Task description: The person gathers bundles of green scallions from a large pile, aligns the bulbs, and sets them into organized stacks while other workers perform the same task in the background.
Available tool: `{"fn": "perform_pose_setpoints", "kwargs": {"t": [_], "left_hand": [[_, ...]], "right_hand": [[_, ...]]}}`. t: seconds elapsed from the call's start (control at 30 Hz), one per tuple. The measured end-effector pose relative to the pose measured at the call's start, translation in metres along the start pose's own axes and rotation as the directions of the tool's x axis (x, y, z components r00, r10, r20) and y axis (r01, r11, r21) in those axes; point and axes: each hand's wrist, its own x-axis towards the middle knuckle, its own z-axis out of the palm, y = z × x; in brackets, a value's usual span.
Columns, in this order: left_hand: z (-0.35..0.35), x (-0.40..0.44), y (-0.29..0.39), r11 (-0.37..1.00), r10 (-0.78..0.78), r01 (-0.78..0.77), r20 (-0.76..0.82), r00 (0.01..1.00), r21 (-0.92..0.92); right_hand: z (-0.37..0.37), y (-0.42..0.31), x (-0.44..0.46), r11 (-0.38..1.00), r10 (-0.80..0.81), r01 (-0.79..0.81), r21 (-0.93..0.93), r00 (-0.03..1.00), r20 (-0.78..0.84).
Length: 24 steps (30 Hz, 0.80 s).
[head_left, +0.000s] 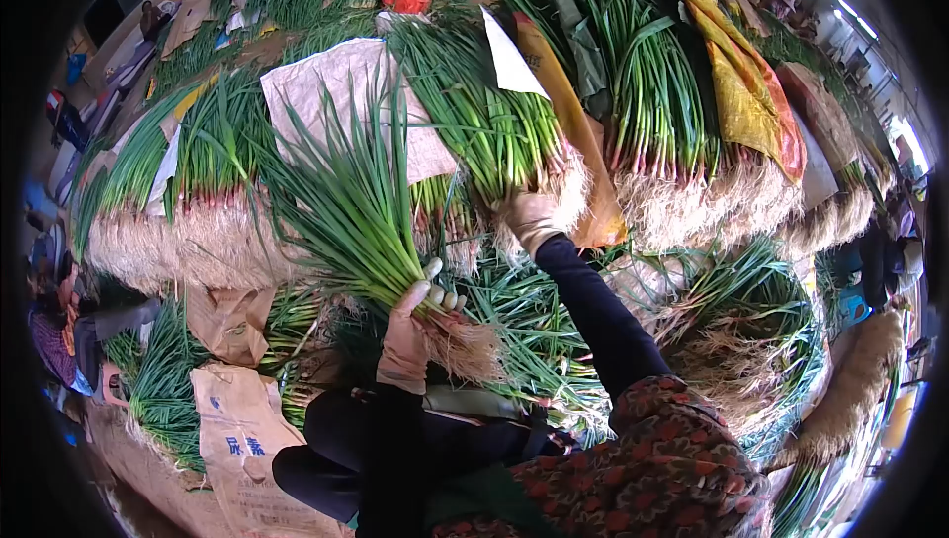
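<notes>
My left hand (407, 316), in a pale glove, is wrapped round the lower stems of a bunch of green garlic (368, 217). Its long leaves fan up and to the left, and its tangled roots (465, 348) hang to the right below my fingers. My right hand (532, 219), also gloved, reaches forward to the stem bases of another heap of green garlic (499, 128). Its fingers curl in among the stems and are partly hidden. Pale roots (568, 187) of that heap stick out beside the wrist.
Several more rooted heaps (657, 103) line the row ahead. A pale sack (331, 83), an orange-brown sack (593, 182) and a yellow sack (732, 74) lie over or between them. Loose plants (732, 340) lie at right. A printed paper sack (242, 429) lies at lower left.
</notes>
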Motion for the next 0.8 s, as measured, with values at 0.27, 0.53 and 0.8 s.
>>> {"fn": "perform_pose_setpoints", "kwargs": {"t": [0.27, 0.53, 0.8], "left_hand": [[-0.024, 0.018, -0.002, 0.940, -0.136, 0.155, -0.082, 0.987, 0.304], [-0.002, 0.004, -0.003, 0.997, 0.047, -0.053, -0.117, 0.992, -0.051], [0.004, -0.007, -0.007, 0.999, -0.017, 0.014, -0.082, 0.996, -0.030]], "right_hand": [[-0.061, -0.056, -0.114, 0.777, -0.629, 0.618, 0.116, 0.762, 0.153], [-0.040, 0.005, -0.087, 0.852, -0.384, 0.273, 0.447, 0.906, 0.179], [-0.012, -0.083, -0.079, 0.009, -0.439, -0.574, 0.819, 0.734, 0.519]]}}
